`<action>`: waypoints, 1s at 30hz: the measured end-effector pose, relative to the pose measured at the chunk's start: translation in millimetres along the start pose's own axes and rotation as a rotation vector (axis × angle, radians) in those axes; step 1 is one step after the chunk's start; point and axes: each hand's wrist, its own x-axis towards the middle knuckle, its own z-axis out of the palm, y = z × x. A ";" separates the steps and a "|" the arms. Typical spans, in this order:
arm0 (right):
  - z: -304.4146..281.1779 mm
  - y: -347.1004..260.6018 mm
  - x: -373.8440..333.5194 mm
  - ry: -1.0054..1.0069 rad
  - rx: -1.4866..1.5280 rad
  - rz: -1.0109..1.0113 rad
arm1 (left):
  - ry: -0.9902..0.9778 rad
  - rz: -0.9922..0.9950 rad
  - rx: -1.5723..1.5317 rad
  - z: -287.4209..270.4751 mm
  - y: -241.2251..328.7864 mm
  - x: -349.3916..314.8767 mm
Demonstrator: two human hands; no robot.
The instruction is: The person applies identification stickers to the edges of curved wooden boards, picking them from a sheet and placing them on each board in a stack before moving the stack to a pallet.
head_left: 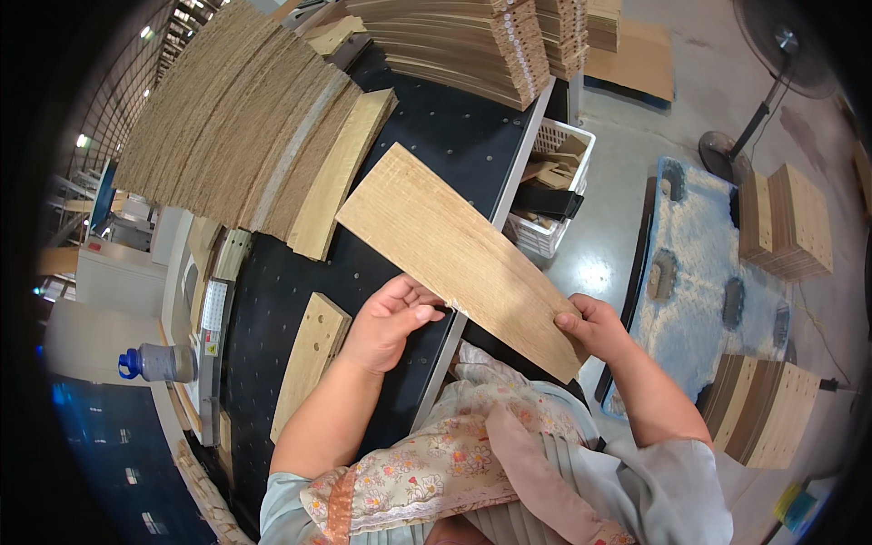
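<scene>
Above the black worktable [436, 136], both hands [391, 318] grip a wood-veneer panel [463, 254] (fingers closed on its lower edge).

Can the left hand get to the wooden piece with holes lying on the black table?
Probably yes. The wooden piece with holes lies just beside the left hand, nothing between, though that hand now holds the board.

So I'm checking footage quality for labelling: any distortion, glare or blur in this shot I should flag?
Head view: strong fisheye bending, so the stacked curved wooden strips bow toward the black rim; a bright glare patch on the grey concrete floor; the light oak-grain flat board held in both hands is sharp, with no visible motion blur.
</scene>
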 end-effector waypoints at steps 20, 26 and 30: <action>49.3 -4.2 -5.3 -0.253 0.339 0.200 | 0.205 0.242 0.296 -2.9 -6.0 -33.2; 64.7 -18.0 -12.0 -0.486 0.556 0.379 | 0.298 0.203 0.331 -19.3 -17.4 -43.8; 73.2 -12.0 -5.7 -0.970 0.879 0.266 | 0.334 0.189 0.112 -11.7 -25.4 -36.9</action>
